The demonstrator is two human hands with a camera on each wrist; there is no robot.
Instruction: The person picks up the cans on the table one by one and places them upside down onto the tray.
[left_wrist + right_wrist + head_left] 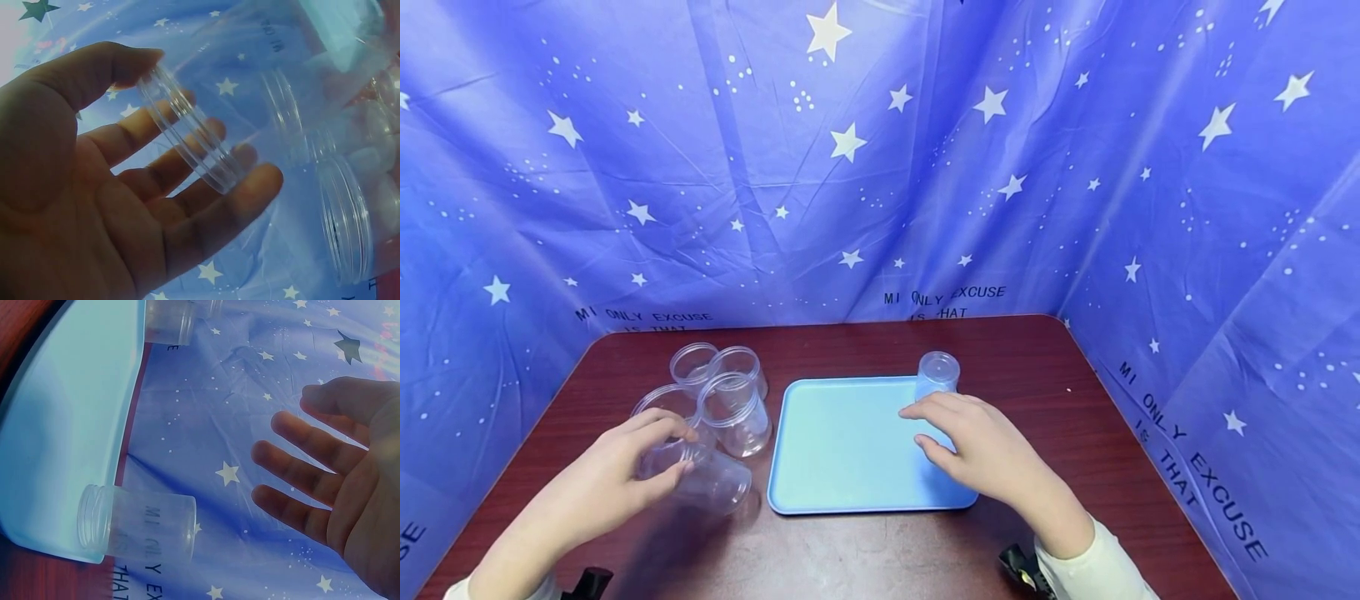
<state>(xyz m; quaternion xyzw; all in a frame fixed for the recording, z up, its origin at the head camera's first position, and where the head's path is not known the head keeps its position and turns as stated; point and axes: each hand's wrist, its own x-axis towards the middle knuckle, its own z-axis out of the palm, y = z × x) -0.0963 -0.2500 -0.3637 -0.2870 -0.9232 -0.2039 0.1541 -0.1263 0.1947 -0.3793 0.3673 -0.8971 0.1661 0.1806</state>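
In the head view my left hand [617, 467] grips a clear plastic jar [724, 483], tilted on its side with its base toward the right. Thumb and fingers lie around the jar's rim [190, 131] in the left wrist view. Several similar jars [751, 433] stand mouth up close beyond that hand. On the far right part of the blue tray [842, 450] another clear jar [938, 369] stands upside down, its threaded rim [90, 519] against the tray. My right hand [988, 442] hovers over the tray's right side, fingers spread and holding nothing, just in front of that jar.
The tray lies on a dark red wooden table [820, 558]. A blue star-printed curtain [880, 183] encloses the table at the back and sides. Black wrist straps or mounts [1026, 571] show near both sleeves.
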